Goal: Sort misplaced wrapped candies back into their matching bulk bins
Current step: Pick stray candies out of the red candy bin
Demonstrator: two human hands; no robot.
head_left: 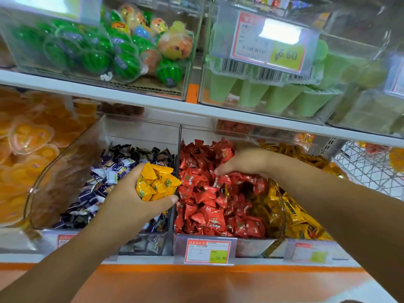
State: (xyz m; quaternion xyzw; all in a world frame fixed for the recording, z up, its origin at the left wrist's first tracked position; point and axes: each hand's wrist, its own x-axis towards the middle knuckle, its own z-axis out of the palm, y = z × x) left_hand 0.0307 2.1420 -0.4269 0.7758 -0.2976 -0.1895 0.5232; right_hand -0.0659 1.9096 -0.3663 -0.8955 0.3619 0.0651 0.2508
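Observation:
Three clear bulk bins stand side by side on the lower shelf. The left bin holds purple and white wrapped candies. The middle bin is full of red wrapped candies. The right bin holds yellow wrapped candies. My left hand hovers over the divider between the left and middle bins, shut on a handful of yellow wrapped candies. My right hand reaches down into the red candies at the back of the middle bin, fingers buried among them, so its grip is hidden.
Price tags hang on the bin fronts. Orange jelly cups fill the far left bin. On the shelf above sit clear boxes with green watermelon-shaped toys and green jelly cups. A wire basket stands at the right.

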